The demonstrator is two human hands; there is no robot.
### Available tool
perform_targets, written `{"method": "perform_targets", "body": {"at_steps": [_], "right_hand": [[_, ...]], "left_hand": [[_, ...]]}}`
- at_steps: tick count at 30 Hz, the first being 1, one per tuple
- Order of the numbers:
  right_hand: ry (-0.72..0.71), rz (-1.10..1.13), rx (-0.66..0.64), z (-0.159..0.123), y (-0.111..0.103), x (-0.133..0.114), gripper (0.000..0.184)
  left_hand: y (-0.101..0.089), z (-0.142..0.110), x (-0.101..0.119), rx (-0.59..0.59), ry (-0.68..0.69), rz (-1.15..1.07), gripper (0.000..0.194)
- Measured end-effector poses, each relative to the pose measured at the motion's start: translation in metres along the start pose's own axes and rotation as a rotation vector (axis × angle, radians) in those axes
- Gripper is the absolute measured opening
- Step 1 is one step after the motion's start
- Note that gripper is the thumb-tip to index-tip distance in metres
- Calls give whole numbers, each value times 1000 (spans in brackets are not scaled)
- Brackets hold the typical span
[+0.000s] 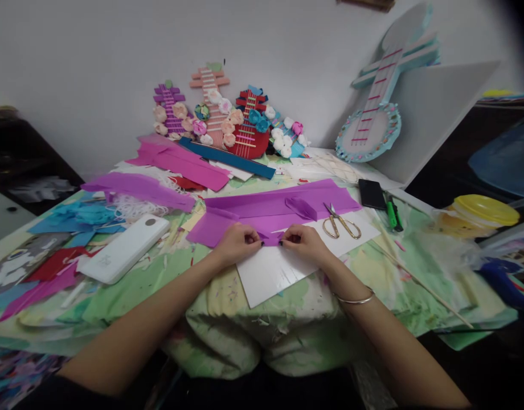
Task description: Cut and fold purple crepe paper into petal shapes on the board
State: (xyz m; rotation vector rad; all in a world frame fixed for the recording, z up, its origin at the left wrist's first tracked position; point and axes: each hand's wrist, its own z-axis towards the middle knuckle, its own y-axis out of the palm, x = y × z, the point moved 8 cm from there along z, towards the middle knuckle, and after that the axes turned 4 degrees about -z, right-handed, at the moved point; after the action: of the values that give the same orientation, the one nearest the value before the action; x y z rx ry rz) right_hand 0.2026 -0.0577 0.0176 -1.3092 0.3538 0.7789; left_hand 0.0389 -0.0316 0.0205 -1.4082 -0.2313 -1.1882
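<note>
Between my hands a small piece of purple crepe paper [271, 240] is stretched over a white board [274, 279]. My left hand [240, 242] pinches its left end between thumb and fingers. At the other end, my right hand [303, 244] holds it in the same kind of pinch. Just behind lies a long, creased sheet of purple crepe paper [262, 202], with a folded purple piece [301, 209] on top of it. Gold-handled scissors [341, 222] rest to the right of my right hand, blades slightly apart and pointing away.
Decorated paper guitars [246, 128] lean along the wall, with a larger pale-blue one [375, 108] at right. A white power bank [125, 247] lies at left near blue crepe paper [80, 216]. On the right are a black phone [372, 194], a green cutter [392, 213] and a yellow-lidded tub [479, 215].
</note>
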Motion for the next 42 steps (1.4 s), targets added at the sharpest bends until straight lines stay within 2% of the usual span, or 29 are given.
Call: {"method": "perform_targets", "body": {"at_steps": [15, 28, 35, 42], "right_hand": [[102, -47, 11, 3, 3, 0, 5], [115, -75, 9, 3, 4, 0, 5], [73, -66, 9, 2, 3, -5, 6], [-58, -44, 27, -1, 2, -15, 25]], "left_hand": [[3, 2, -10, -1, -56, 35, 15], [3, 2, 5, 22, -49, 252, 23], [6, 1, 5, 9, -42, 326, 22], [7, -2, 7, 46, -47, 374, 18]]}}
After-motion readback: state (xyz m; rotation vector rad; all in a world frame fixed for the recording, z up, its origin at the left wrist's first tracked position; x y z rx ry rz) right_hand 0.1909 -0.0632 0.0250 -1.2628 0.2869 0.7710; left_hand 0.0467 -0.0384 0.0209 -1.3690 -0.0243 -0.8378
